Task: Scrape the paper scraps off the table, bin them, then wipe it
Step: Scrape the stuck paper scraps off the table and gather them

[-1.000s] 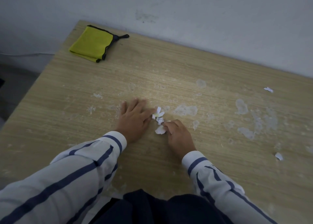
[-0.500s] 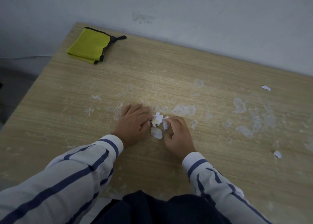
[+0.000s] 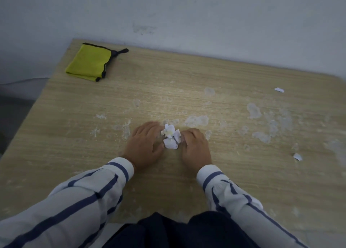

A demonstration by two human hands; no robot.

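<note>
A small heap of white paper scraps [image 3: 170, 137] lies in the middle of the wooden table [image 3: 74, 135]. My left hand [image 3: 145, 144] rests flat against the heap's left side, fingers together and touching the scraps. My right hand [image 3: 194, 146] sits curled against the heap's right side, its fingertips hidden under the knuckles. The heap is squeezed between both hands and still rests on the table. One loose scrap [image 3: 279, 90] lies far right near the wall, and another scrap [image 3: 297, 157] lies at the right.
A folded yellow cloth [image 3: 89, 62] with black trim lies at the table's far left corner. Whitish dried residue patches [image 3: 196, 120] cover the middle and right of the table. A grey wall runs along the far edge. The floor drops away on the left.
Both hands have closed in on the scraps, bunching them into a tighter heap. My left hand slid right against it and my right hand moved up beside it.
</note>
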